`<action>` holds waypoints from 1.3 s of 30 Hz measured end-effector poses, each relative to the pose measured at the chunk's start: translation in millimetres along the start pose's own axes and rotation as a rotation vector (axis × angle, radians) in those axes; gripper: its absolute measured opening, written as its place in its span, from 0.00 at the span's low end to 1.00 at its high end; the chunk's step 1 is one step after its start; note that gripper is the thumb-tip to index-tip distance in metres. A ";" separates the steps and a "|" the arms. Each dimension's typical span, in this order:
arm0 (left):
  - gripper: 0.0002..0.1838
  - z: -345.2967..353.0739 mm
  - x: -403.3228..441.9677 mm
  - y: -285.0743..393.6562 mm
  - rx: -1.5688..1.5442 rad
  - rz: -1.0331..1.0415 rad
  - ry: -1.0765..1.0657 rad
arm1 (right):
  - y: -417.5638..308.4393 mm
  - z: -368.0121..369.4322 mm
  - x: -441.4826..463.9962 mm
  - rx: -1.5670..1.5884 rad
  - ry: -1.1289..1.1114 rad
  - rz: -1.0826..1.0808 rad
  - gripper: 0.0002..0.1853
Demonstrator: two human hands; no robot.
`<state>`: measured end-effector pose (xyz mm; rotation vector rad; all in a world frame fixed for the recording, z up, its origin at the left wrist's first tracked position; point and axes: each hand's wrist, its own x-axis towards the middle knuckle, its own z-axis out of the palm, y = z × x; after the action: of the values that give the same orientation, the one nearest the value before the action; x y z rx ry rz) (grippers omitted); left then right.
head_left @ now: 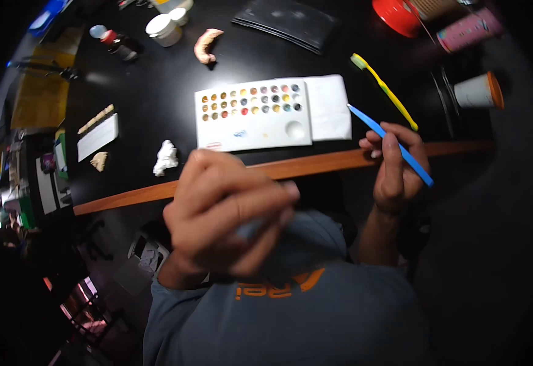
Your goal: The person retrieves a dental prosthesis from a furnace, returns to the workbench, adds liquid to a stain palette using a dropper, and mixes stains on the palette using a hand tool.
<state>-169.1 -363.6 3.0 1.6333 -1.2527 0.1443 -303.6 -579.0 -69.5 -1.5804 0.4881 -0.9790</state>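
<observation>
My left hand is raised close to the camera, in front of the table edge. Its fingers are curled together in a pinch, somewhat blurred, and anything inside them is hidden. My right hand grips a fine-tipped blue brush like a pen, its pale tip pointing up and left beside a folded white cloth. Left of the cloth, and partly over it, lies a white paint palette with rows of small coloured wells and one larger round well. My left knuckles cover the view just below the palette's near edge.
A crumpled tissue, a pink dental arch model, white jars and a black case are on the dark table. Rightward are a yellow toothbrush, tweezers and a white cup. A wooden edge runs along the front.
</observation>
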 end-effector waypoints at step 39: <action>0.65 -43.1 -29.2 -99.6 0.438 -0.264 -0.143 | -6.2 135.6 18.3 -0.569 -0.634 -0.688 0.14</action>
<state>-86.0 -318.9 -58.2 2.2049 -1.1501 0.1467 -185.8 -510.3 -57.1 -2.5393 -0.2807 -0.7808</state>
